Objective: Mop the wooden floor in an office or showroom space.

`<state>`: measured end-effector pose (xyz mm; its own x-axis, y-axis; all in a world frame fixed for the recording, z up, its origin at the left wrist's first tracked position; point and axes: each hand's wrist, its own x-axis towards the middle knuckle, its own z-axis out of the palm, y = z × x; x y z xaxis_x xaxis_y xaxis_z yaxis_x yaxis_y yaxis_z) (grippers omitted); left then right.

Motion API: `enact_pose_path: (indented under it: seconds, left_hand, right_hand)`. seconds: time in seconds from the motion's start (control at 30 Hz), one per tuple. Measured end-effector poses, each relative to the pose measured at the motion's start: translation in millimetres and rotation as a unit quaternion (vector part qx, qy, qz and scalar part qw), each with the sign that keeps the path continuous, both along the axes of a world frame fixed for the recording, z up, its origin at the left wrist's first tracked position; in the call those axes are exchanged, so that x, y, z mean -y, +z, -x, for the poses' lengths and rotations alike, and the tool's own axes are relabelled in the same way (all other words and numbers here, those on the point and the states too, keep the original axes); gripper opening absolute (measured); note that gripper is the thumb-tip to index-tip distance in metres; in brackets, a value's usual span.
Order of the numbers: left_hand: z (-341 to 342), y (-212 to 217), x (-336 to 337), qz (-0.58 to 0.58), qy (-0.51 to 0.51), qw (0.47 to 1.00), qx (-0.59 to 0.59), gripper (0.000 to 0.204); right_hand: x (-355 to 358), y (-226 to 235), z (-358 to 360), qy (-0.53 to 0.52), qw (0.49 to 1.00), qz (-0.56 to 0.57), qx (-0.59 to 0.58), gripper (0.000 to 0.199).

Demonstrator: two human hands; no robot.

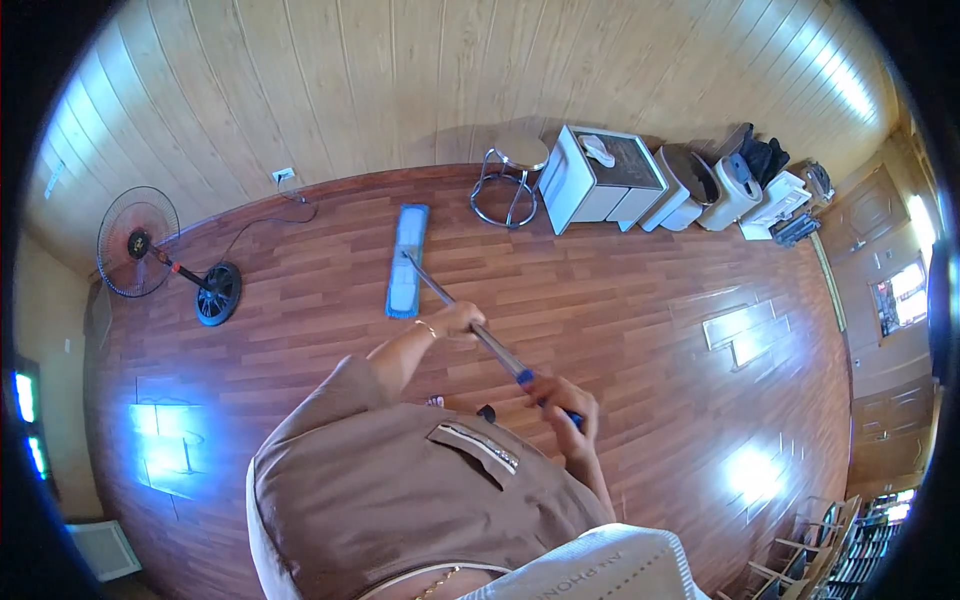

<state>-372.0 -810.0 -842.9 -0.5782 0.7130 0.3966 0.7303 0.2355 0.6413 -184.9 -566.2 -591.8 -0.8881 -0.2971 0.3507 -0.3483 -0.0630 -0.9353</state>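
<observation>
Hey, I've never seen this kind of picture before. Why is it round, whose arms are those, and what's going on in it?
There's no machine here: the hands belong to the person wearing the camera. It sits on their head and looks down, so you see their brown top from above. The wide fisheye lens makes the round edge and bends straight lines.

Both hands hold one mop. The left hand grips the metal pole farther along, and the right hand is around the blue handle end. The flat blue mop head lies on the wood-look floor.

Also on the floor are a standing fan at left, and a round stool and a white cabinet by the wall.
</observation>
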Motion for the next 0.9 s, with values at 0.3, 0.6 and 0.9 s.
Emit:
enact_pose_path:
  seconds: [0.3,0.6,0.9]
  left_hand:
    - [-40.0,-3.4,132.1,0.095,0.256,0.956,0.107,0.025]
    - [-151.6,9.3,167.2,0.127,0.415,0.899,0.053,0.022]
    - [-168.1,26.9,109.3,0.138,0.33,0.931,0.077,0.025]
  right_hand:
    - [81.9,-6.3,61.6,0.251,0.968,0.011,-0.017,0.013]
    - [100.3,29.3,68.8,0.371,0.925,0.035,0.076,0.027]
    - [38.0,56.3,52.3,0.31,0.942,0.069,0.106,0.032]
